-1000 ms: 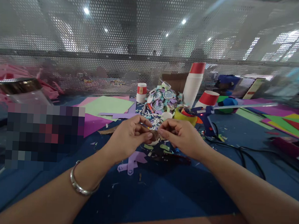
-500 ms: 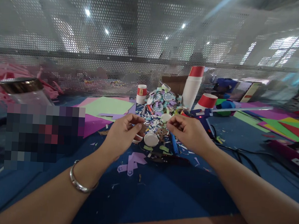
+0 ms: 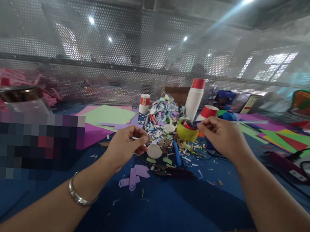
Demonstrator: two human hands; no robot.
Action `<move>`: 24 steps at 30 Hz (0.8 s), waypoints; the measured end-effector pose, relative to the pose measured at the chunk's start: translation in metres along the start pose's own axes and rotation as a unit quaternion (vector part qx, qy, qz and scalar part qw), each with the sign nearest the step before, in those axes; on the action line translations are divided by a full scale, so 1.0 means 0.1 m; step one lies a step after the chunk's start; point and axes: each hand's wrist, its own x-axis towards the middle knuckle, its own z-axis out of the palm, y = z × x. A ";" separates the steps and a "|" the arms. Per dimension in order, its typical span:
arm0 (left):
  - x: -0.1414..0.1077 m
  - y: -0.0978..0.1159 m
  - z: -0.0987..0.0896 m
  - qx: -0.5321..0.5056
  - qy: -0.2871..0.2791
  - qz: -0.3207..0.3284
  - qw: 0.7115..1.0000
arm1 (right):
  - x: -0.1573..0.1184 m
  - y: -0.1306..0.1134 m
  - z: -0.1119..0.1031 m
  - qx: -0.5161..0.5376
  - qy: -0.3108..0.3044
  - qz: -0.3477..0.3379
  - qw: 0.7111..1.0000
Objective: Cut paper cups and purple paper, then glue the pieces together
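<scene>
My left hand (image 3: 128, 146), a silver bangle at its wrist, hovers over the blue table with fingers curled and the thumb near them; whatever it may pinch is too small to make out. Just right of its fingertips lies a white paper disc (image 3: 154, 151). My right hand (image 3: 222, 134) has its fingers drawn together beside a yellow tape roll (image 3: 187, 131); anything between them is hidden. Behind that hand, a dark blue glue gun (image 3: 211, 144) shows only in part. Lilac paper strips (image 3: 134, 177) and dark-handled snips (image 3: 172, 172) lie nearer me.
Decorated round paper pieces (image 3: 162, 111) are heaped amid scraps. Behind stand a tall stack of paper cups (image 3: 194, 101) and a smaller stack (image 3: 144, 103). Coloured sheets (image 3: 110, 116) lie left. A blue stick-like tool (image 3: 177, 154) rests centrally; a power strip (image 3: 285, 164) sits right.
My right hand has moved right, away from the left hand, uncovering the yellow tape roll. The left hand stays near the white disc. The view has tilted up slightly.
</scene>
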 end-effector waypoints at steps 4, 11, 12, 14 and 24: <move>-0.01 -0.01 0.00 0.002 -0.004 0.016 1.000 | -0.01 0.18 -0.06 -0.097 -0.082 0.067 0.990; -0.04 0.03 0.03 -0.022 0.004 0.019 1.000 | -0.01 0.23 -0.14 -0.196 -0.106 0.127 0.967; -0.04 0.03 0.03 -0.024 0.002 0.018 1.000 | 0.00 0.25 -0.15 -0.211 -0.111 0.139 0.961; -0.04 0.01 0.04 -0.033 -0.004 0.020 0.999 | 0.01 0.33 -0.15 -0.216 -0.115 0.146 0.959; -0.03 -0.06 0.04 -0.063 -0.030 -0.008 0.998 | 0.08 0.37 0.02 -0.068 -0.139 0.123 0.980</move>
